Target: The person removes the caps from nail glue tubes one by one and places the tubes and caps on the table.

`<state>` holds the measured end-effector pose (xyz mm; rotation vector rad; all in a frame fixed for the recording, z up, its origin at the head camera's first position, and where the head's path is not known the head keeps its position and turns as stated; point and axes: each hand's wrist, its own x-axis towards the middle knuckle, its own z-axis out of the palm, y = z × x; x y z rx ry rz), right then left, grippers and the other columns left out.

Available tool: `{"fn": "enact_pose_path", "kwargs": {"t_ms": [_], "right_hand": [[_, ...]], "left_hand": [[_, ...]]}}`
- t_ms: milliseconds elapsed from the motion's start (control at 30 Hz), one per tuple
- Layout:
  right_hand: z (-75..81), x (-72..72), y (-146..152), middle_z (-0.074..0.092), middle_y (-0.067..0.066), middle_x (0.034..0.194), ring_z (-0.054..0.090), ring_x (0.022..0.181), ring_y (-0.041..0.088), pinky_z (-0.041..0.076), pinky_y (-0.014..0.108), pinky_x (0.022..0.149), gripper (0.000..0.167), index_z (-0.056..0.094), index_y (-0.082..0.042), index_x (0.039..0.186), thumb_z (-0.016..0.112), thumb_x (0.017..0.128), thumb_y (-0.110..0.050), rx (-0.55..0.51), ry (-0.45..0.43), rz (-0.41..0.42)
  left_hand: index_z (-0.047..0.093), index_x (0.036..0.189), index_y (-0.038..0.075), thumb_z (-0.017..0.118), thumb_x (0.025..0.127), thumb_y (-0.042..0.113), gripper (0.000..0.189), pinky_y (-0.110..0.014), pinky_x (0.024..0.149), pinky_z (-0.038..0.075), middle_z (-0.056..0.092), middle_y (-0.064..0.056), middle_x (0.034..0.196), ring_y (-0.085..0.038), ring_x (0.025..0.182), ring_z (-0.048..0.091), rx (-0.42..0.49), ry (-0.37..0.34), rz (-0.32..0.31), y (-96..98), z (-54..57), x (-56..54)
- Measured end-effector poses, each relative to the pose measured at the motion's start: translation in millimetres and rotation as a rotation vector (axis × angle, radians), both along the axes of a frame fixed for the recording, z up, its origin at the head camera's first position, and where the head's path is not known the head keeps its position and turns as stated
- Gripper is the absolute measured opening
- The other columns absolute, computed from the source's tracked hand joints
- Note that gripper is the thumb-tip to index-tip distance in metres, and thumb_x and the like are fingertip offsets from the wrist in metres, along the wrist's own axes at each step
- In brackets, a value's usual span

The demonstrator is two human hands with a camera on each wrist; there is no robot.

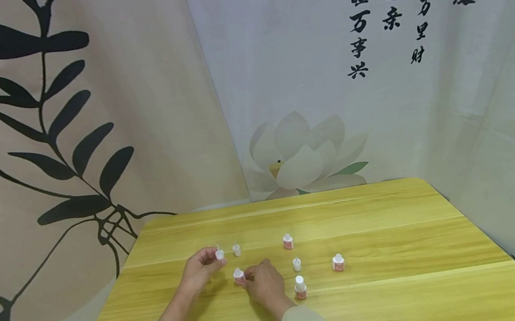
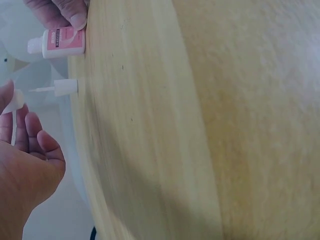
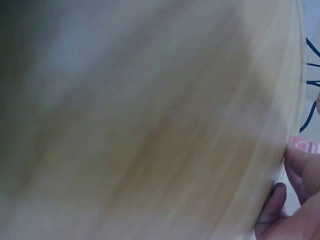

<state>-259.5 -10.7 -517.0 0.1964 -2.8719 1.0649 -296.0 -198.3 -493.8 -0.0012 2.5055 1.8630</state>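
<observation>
- Backdrop cloth [image 1: 152,114]: hangs behind the far edge, well apart from both hands; likely no hindrance.
- Table [image 1: 421,300]: offers its widest room to the right, past the right bottle [image 1: 338,263]; drops off at the left edge, nearer the left hand than the right yet apart.
- Right hand [image 1: 266,284]: pinches the near bottle between thumb and fingers. Could tip it through an off-centre squeeze; could knock the capped bottle [image 1: 301,289], close beside the wrist, on a careless pull back.
- Left hand [image 1: 201,270]: pinches the held cap by thumb and fingertip, other fingers loosely curled. Tight space here.
- Near bottle [image 1: 239,277]: stands upright between the hands, neck uncovered. Might spill if tipped; contents impossible to tell.
- Rear bottle [image 1: 288,242]: stands upright, also uncovered, well apart from the fingers; low risk.
- Held cap [image 1: 219,255]: could slip, being small.
- Left standing cap [image 1: 236,251], middle cap [image 1: 297,265]: stand stem-up; might topple and roll from a brushing knuckle, especially just beside the left fingertips.
</observation>
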Motion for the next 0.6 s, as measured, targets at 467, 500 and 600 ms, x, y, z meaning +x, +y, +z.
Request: {"fn": "enact_pose_path", "kwargs": {"t_ms": [467, 500, 600], "right_hand": [[0.3, 0.4, 0.0, 0.053, 0.004, 0.087, 0.051, 0.072, 0.015, 0.047, 0.035, 0.062, 0.013, 0.078, -0.017, 0.093, 0.081, 0.082, -0.024, -0.002, -0.003, -0.004], [0.3, 0.3, -0.1, 0.053, 0.004, 0.087, 0.051, 0.072, 0.016, 0.047, 0.035, 0.062, 0.013, 0.078, -0.017, 0.093, 0.081, 0.082, -0.024, -0.004, -0.005, -0.004], [0.3, 0.0, -0.2, 0.053, 0.005, 0.088, 0.052, 0.073, 0.016, 0.047, 0.036, 0.063, 0.014, 0.078, -0.017, 0.093, 0.081, 0.082, -0.024, -0.009, -0.012, -0.004]], "left_hand": [[0.067, 0.112, 0.001, 0.074, 0.09, 0.014, 0.026, -0.04, 0.085, 0.048, 0.067, -0.006, 0.103, -0.021, 0.098, 0.059, -0.001, -0.013, 0.001, 2.2, 5.1, 4.3], [0.067, 0.111, 0.002, 0.074, 0.09, 0.014, 0.025, -0.041, 0.085, 0.048, 0.067, -0.006, 0.103, -0.021, 0.098, 0.059, -0.003, -0.017, 0.0, 2.2, 5.3, 4.4], [0.068, 0.109, 0.004, 0.075, 0.089, 0.018, 0.025, -0.039, 0.079, 0.047, 0.067, -0.005, 0.102, -0.021, 0.097, 0.058, -0.02, -0.02, -0.005, 0.3, 1.3, 2.3]]}}
